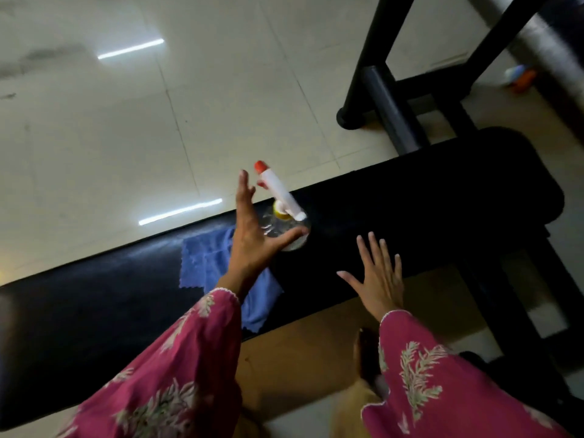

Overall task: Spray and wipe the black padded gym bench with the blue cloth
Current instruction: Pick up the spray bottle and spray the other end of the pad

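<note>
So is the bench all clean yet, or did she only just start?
Only just starting, it seems. Done: the spray bottle and blue cloth are laid out on the black bench. In hand: nothing yet; the left hand is open, reaching at the bottle, and the right hand is spread open over the pad. Left: spraying and wiping. I can't tell if any spray is on the pad.

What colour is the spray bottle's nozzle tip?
Red-orange, on the spray bottle with its white head; clearest in the head view.
</note>
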The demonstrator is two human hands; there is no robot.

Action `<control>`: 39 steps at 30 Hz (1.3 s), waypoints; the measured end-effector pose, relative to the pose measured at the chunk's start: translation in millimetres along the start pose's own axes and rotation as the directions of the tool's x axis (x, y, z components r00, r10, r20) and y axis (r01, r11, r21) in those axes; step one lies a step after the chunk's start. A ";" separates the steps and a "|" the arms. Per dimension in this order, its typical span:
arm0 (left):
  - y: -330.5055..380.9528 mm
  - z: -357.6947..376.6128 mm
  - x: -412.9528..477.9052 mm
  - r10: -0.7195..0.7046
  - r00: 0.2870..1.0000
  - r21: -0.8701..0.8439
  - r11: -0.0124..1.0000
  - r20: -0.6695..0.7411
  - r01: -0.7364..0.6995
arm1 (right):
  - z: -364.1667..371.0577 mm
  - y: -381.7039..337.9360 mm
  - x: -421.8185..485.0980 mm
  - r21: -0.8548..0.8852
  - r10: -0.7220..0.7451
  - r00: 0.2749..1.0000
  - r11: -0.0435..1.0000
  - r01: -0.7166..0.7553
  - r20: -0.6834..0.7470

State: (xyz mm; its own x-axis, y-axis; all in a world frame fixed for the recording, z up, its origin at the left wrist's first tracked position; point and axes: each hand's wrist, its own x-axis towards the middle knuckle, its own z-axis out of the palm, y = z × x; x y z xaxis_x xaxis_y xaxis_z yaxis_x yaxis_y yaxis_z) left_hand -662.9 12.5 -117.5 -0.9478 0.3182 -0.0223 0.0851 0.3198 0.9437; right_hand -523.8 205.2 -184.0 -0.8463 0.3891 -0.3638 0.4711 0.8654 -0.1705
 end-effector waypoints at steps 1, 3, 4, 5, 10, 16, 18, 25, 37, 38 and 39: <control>2.6 10.9 4.0 0.014 0.999 -0.030 0.999 -0.034 -0.015 | -1.1 12.9 5.5 -0.016 -0.009 1.000 1.000 0.010 0.028; 8.5 28.2 8.5 0.018 0.993 -0.035 0.999 -0.113 -0.022 | -3.5 35.3 11.2 -0.042 -0.040 0.997 0.998 0.043 0.070; 11.1 36.2 11.1 0.018 0.985 -0.024 0.999 -0.171 -0.023 | -4.2 48.0 14.0 -0.058 -0.058 0.995 0.996 0.063 0.084; 12.8 43.7 14.1 0.015 0.972 -0.016 1.000 -0.236 -0.020 | -4.8 60.8 17.0 -0.077 -0.079 0.994 0.993 0.085 0.080; 20.7 64.4 31.6 -0.047 0.866 -0.033 0.999 -0.497 0.035 | -4.3 93.4 27.0 -0.090 -0.167 0.985 0.981 0.171 0.049; 56.9 77.6 48.4 -0.125 0.833 -0.093 0.992 -0.540 0.088 | -2.1 93.1 28.2 -0.033 -0.172 0.985 0.984 0.173 0.028; 64.7 86.6 39.2 -0.268 0.900 -0.249 0.950 -0.345 0.187 | -2.4 93.8 28.8 -0.012 -0.169 0.985 0.986 0.169 0.037; 45.8 119.1 -22.4 -0.644 0.762 -0.313 0.712 0.065 0.629 | -20.9 88.6 24.4 0.014 -0.156 0.969 0.988 0.156 0.189; 47.3 159.0 -42.9 -0.697 0.662 -0.273 0.604 0.276 0.749 | -42.1 151.1 28.4 -0.037 -0.103 0.991 0.994 0.106 0.083; 51.7 168.7 -39.6 -0.690 0.665 -0.272 0.607 0.286 0.747 | -46.4 164.0 31.5 -0.047 -0.060 0.996 0.997 0.063 0.073; 56.9 181.9 -35.4 -0.682 0.670 -0.283 0.607 0.293 0.742 | -51.0 178.6 36.1 -0.072 -0.023 0.997 0.997 0.028 0.067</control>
State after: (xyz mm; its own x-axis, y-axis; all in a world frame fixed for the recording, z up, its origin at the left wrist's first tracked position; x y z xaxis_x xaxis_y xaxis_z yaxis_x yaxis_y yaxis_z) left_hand -568.6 181.8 -123.1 -0.6029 0.2564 -0.7555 -0.7389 0.1776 0.6500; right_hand -482.9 389.9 -180.9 -0.8381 0.3470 -0.4208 0.4285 0.8963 -0.1144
